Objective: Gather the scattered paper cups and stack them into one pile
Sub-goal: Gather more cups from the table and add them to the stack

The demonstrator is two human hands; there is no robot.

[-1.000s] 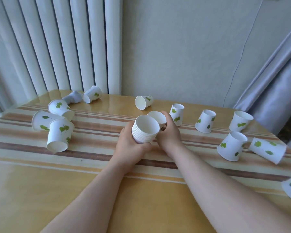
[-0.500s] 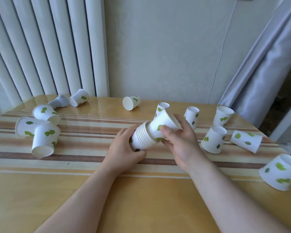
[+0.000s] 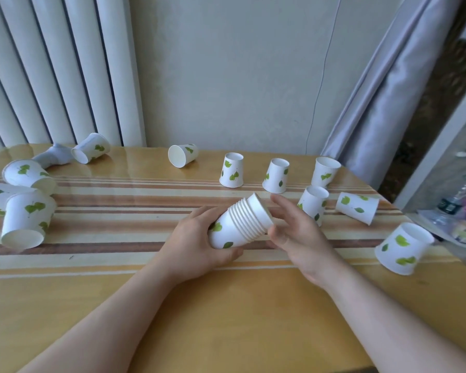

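Paper cups nested in a tilted stack (image 3: 240, 224) sit clasped in the left hand (image 3: 199, 238), the right hand (image 3: 299, 232) spread loose beside the rims.

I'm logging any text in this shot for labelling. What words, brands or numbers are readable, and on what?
None can be read.
Paper cups: green leaf prints only, no lettering.
Stack in the left hand: leaf prints only.
Dark bottle at the right edge: a label, too blurred to read.
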